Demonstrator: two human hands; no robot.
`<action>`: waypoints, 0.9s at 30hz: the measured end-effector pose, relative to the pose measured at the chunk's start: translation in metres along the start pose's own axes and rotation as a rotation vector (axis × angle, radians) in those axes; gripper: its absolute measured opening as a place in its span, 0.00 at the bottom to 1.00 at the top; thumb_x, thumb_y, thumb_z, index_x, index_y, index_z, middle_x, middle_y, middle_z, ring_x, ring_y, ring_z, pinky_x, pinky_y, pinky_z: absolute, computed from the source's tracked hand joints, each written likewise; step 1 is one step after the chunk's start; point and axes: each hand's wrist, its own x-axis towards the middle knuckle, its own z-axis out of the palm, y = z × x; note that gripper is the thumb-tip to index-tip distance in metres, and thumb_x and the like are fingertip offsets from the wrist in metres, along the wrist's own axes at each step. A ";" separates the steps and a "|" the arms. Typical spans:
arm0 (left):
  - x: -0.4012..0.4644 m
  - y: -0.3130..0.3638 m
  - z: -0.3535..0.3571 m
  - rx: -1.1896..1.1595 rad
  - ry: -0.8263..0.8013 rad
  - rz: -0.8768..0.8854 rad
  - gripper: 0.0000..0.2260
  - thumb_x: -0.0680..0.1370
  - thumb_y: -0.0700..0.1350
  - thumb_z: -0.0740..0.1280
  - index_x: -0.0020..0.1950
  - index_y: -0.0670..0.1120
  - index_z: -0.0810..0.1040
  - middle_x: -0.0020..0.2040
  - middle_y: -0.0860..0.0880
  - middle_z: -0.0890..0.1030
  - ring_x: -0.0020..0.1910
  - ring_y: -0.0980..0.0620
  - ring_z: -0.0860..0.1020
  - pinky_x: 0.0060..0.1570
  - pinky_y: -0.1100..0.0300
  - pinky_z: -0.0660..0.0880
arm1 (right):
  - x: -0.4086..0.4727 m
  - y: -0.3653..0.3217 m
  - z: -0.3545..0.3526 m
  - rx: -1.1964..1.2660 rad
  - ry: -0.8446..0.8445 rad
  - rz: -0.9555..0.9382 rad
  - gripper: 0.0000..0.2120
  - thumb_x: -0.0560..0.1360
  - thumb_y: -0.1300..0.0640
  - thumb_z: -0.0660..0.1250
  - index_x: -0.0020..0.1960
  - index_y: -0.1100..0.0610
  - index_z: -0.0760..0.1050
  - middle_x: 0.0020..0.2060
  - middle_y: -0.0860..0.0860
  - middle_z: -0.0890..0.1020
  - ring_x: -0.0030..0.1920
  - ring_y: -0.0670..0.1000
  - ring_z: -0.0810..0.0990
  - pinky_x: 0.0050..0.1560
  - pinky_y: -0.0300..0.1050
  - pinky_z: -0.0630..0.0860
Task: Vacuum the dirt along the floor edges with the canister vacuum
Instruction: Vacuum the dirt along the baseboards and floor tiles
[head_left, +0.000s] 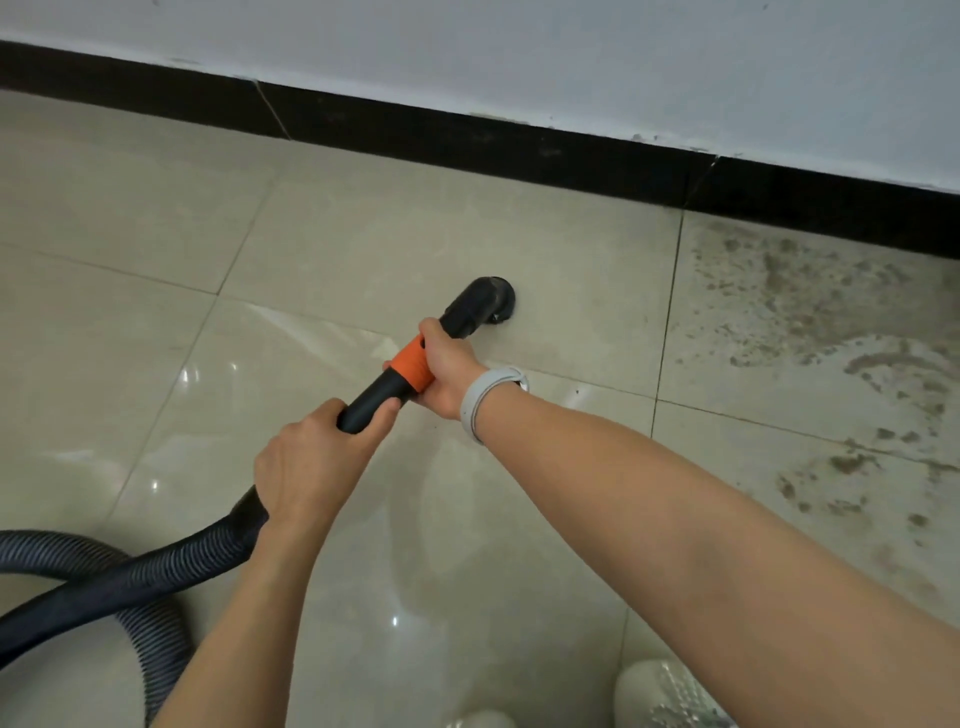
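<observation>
Gripping the vacuum wand, nozzle down on clean tile

Both hands clamp the black wand (371, 402). Left hand (306, 462) wraps the rear of the tube, fingers curled round it just ahead of the ribbed hose (156, 569). Right hand (441, 371) holds the orange collar (413, 366), thumb laid forward along the tube; pale grey wristband (480, 397) on that wrist. Round nozzle (491, 301) sits on the beige tile floor (363, 249), near the black skirting (467, 137) but apart from it. Brown dirt (810, 322) lies spread over the tiles to the right, reaching up to the skirting, well apart from the nozzle. Hose loops away at lower left. No brand, label or writing readable anywhere. White shoes (660, 691) at bottom edge.
</observation>
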 end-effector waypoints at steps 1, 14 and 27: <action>-0.006 -0.004 0.002 0.005 -0.003 0.004 0.24 0.72 0.69 0.59 0.36 0.47 0.72 0.30 0.48 0.75 0.35 0.42 0.75 0.37 0.56 0.68 | -0.003 0.009 -0.003 0.023 0.014 -0.009 0.07 0.79 0.57 0.59 0.44 0.58 0.64 0.40 0.56 0.73 0.37 0.56 0.79 0.43 0.55 0.77; -0.051 -0.026 0.011 0.068 0.150 0.234 0.30 0.66 0.71 0.52 0.29 0.45 0.73 0.23 0.47 0.72 0.26 0.43 0.69 0.33 0.59 0.62 | -0.053 0.077 -0.038 0.411 0.252 -0.062 0.09 0.78 0.57 0.60 0.41 0.60 0.66 0.37 0.56 0.73 0.37 0.56 0.79 0.48 0.53 0.78; -0.055 -0.010 0.031 -0.023 0.223 0.279 0.28 0.68 0.68 0.55 0.26 0.44 0.71 0.21 0.46 0.72 0.24 0.48 0.62 0.35 0.58 0.61 | -0.045 0.055 -0.061 0.310 0.228 -0.057 0.10 0.79 0.54 0.60 0.47 0.61 0.66 0.42 0.57 0.74 0.36 0.56 0.78 0.36 0.51 0.76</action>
